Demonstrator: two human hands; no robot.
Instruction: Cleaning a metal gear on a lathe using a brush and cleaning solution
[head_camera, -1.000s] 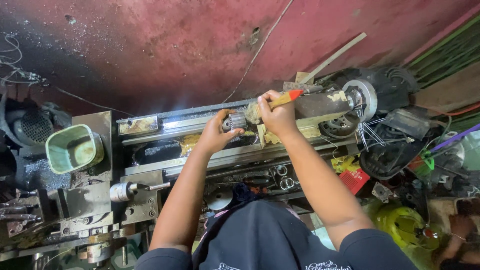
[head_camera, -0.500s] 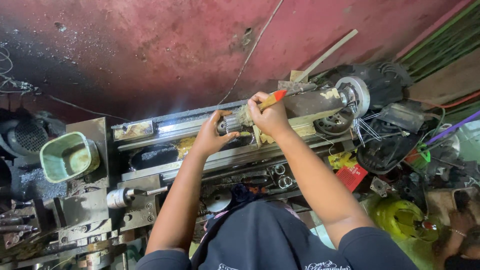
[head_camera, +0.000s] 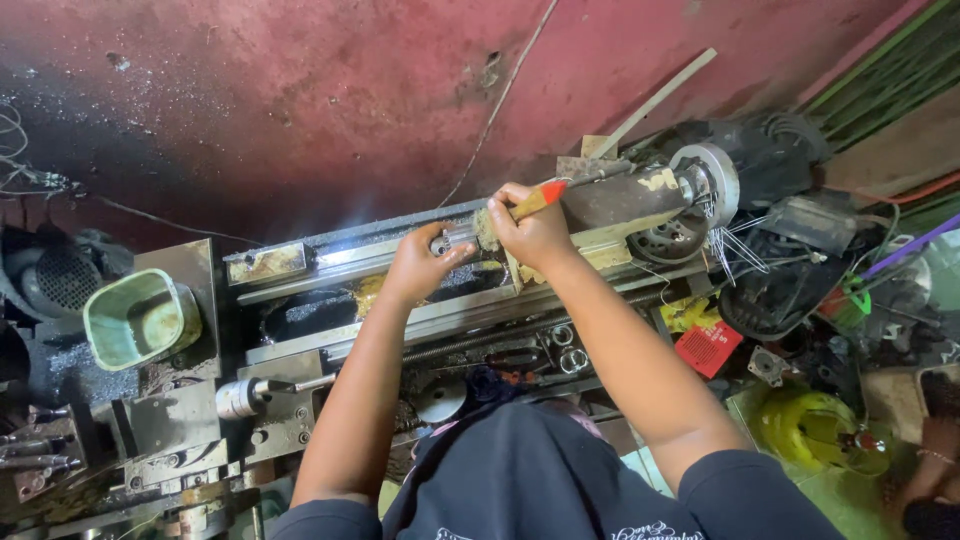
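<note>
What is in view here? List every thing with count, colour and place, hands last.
Lathe bed: one, grey metal, across the middle, below the wall.
Metal shaft: one, silver, on the lathe between the two hands.
Brush: one, orange and red handle with dirty bristles, against the shaft.
Tub: one, pale green, left on the machine.
Wall: one, red and stained, top.
Motor: one, black with a silver disc, right of the lathe.
Red box: one, red, lower right.
Yellow hose: one coil, yellow-green, bottom right.
Left hand: one, grip on the shaft.
Right hand: one, grip on the brush.
</note>
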